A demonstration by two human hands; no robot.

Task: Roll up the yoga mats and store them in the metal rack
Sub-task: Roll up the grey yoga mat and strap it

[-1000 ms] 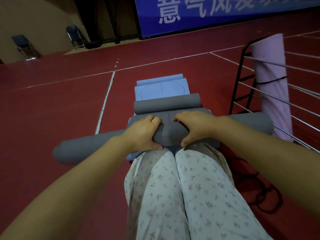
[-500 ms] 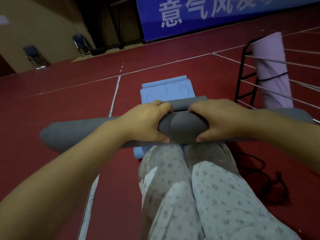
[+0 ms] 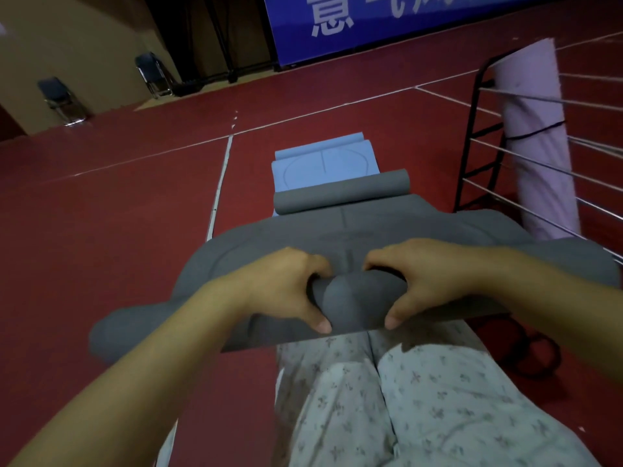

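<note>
left hand (image 3: 281,291) fingers curled round grey roll (image 3: 357,303), thumb under | right hand (image 3: 435,278) grips same roll just beside | roll above knees, its loose grey mat (image 3: 337,230) reaching to floor (image 3: 101,214) | blue mat (image 3: 323,161) beyond, flat | rack (image 3: 478,136) right holds upright pink mat (image 3: 536,136)

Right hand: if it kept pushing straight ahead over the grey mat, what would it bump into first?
Probably the small grey roll lying across the far end of the grey mat. The right hand grips the near roll; depth is hard to judge.
</note>
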